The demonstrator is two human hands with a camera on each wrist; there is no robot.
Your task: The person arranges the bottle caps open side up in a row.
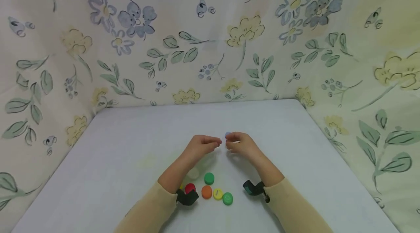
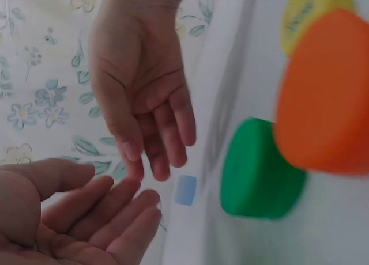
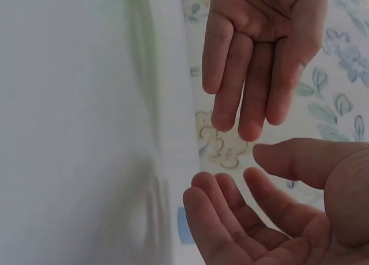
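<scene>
My left hand (image 1: 202,145) and right hand (image 1: 241,144) hover above the white table, fingertips pointing at each other across a small gap. In the left wrist view both palms show, fingers loosely extended and nothing between them. A light blue piece (image 2: 185,190) sits on the table beyond the hands; from the head it is mostly hidden behind the right fingers. Nearer my forearms lie round bottle-cap-like discs: a green one (image 1: 209,178), an orange one (image 1: 206,191), a yellow one with dark lettering (image 1: 218,194), another green one (image 1: 228,198) and a red one (image 1: 190,188).
A pale whitish disc (image 1: 193,173) lies beside the left forearm, and the edge of a second yellow disc (image 1: 181,186) peeks out from behind that wrist. Black bands (image 1: 187,197) circle both wrists. Floral cloth (image 1: 210,43) hangs behind and beside the white table (image 1: 131,134).
</scene>
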